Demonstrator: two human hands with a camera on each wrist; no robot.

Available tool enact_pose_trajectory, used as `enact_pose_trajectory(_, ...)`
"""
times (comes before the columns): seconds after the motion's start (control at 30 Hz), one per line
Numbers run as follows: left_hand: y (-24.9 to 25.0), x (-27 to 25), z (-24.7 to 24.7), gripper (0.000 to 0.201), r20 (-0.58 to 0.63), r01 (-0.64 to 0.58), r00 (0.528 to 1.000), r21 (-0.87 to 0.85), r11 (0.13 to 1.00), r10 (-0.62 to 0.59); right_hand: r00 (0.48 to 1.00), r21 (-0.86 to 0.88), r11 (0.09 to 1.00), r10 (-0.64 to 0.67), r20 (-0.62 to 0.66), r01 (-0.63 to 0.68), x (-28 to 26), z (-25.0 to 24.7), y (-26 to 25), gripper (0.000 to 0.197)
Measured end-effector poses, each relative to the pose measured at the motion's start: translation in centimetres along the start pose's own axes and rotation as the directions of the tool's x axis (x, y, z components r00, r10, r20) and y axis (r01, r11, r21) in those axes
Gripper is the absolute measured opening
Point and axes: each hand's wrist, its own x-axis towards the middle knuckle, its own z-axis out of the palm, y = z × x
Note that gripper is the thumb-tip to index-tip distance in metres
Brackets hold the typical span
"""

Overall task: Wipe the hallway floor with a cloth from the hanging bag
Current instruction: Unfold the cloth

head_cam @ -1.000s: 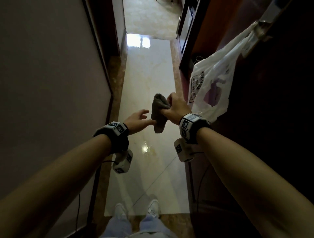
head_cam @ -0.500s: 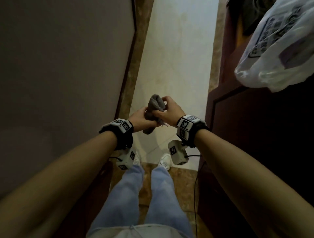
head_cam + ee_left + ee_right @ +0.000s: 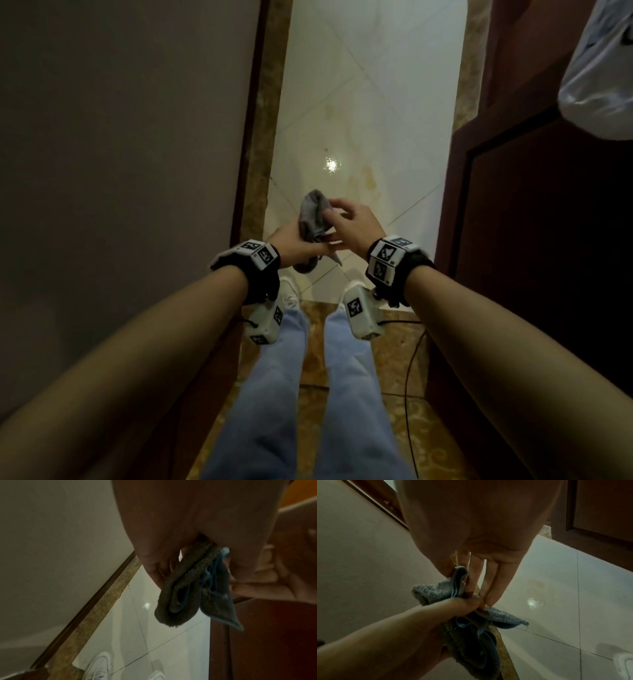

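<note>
A folded grey cloth (image 3: 313, 217) with a blue edge is held between both hands above the white tiled hallway floor (image 3: 370, 102). My left hand (image 3: 301, 241) grips its middle in a fist, and folds of the cloth (image 3: 193, 588) hang below the palm. My right hand (image 3: 334, 219) pinches an upper edge of the cloth (image 3: 459, 577) between thumb and forefinger, with its other fingers (image 3: 496, 582) straight. The white plastic bag (image 3: 603, 68) hangs at the top right, against a dark wooden door. A yellowish stain (image 3: 370, 178) marks the tile ahead of the hands.
A plain wall (image 3: 120, 137) with a brown skirting strip (image 3: 257, 137) bounds the hallway on the left. A dark wooden door (image 3: 548, 240) bounds it on the right. My white shoes (image 3: 99, 666) stand at the tile's near edge, and a cable (image 3: 409, 377) trails past my right leg.
My left hand has come up and taken hold of the cloth alongside the right. The view has tilted down, so the bag now sits at the top right corner.
</note>
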Motion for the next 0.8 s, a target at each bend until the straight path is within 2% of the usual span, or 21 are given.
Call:
enact_pose_trajectory(0.13,-2.7,3.7,-0.1,0.049,0.037,0.052,0.998,0.056,0.997,-0.054,0.999,-0.071,0.997,-0.016,-0.035,0.014,3.7,-0.2,3.9,0.032)
enact_pose_trajectory(0.23,-4.1,6.1,0.0,0.042,0.102,0.088,0.99,0.12,0.989,-0.1,0.998,-0.174,0.984,-0.04,-0.043,0.032,6.1,-0.9,6.3,0.035)
enact_pose_trajectory(0.33,-5.4,9.0,0.3,0.04,0.183,0.118,0.973,0.13,0.984,-0.141,0.995,-0.214,0.977,-0.046,-0.091,0.026,8.4,-2.0,8.3,0.029)
enact_pose_trajectory(0.43,-6.9,11.9,0.2,0.046,0.106,0.129,0.984,0.153,0.98,-0.146,0.984,-0.31,0.951,-0.074,-0.164,0.02,10.8,-3.4,10.3,0.014)
enact_pose_trajectory(0.5,-8.1,13.7,0.1,0.052,0.021,0.102,0.994,0.187,0.977,-0.108,0.978,-0.352,0.936,-0.093,-0.185,0.023,12.4,-4.6,11.6,0.013)
enact_pose_trajectory(0.63,-11.8,17.9,0.3,0.04,-0.076,0.071,0.995,0.149,0.986,-0.06,0.976,-0.314,0.949,-0.094,-0.196,0.028,16.3,-5.1,15.1,0.018)
enact_pose_trajectory(0.7,-13.6,20.2,0.5,0.038,-0.097,0.089,0.992,0.136,0.987,-0.076,0.975,-0.286,0.958,-0.083,-0.205,0.021,18.2,-4.8,16.9,0.017)
enact_pose_trajectory(0.8,-16.7,23.6,0.7,0.026,-0.117,0.094,0.99,0.151,0.984,-0.077,0.973,-0.274,0.962,-0.071,-0.219,0.009,21.2,-4.1,20.4,0.016)
